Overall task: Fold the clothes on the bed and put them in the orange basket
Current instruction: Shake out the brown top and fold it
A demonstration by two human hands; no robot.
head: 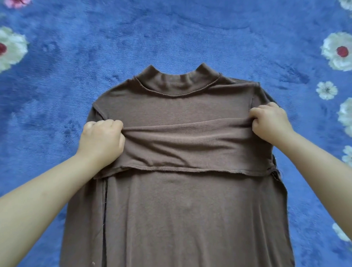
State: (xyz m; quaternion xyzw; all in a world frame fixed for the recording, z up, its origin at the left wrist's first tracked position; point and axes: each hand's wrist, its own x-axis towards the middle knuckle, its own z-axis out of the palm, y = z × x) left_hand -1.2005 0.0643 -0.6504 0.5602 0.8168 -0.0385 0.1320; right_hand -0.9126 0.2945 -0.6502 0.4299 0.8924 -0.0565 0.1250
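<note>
Brown top [187, 214] lies lengthwise, collar away – left hand [102, 140] & right hand [270, 122] both pinch its fold

The brown high-necked top [179, 214] lies flat, collar away, with a folded band across its chest.

1 brown top [179, 214], 1 blue floral blanket [175, 32], 2 hands: left [102, 140], right [270, 122].

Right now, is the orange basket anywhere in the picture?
No, only the brown high-necked shirt, the left hand and right hand gripping it, and the blue flowered fleece blanket show.
</note>
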